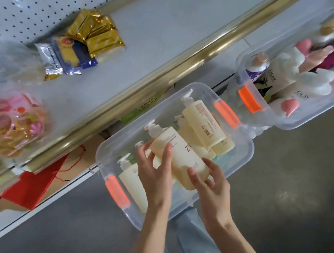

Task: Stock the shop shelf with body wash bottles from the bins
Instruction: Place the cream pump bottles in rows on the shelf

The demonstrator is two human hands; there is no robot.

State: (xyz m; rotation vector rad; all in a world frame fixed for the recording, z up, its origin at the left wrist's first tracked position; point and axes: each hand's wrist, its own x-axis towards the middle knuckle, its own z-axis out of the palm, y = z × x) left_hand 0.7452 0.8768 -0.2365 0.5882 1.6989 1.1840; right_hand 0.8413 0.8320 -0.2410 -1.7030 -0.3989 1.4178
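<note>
A clear plastic bin (242, 153) with orange handles stands on the floor and holds several cream pump bottles. Both hands are on one cream pump bottle (180, 155) lying tilted above the others. My left hand (154, 173) curls its fingers round the bottle's upper left side. My right hand (211, 183) grips its bottom end. A second cream bottle (203, 120) lies to the right in the same bin. The grey shelf (167, 32) with a brass front rail runs diagonally above the bin.
A second clear bin (316, 115) at the right holds white and pink-capped bottles. Gold and blue sachets (84, 42) and bagged toys (15, 121) lie on the shelf's left part. A red paper bag (32, 190) sits on the lower shelf. Grey floor lies below.
</note>
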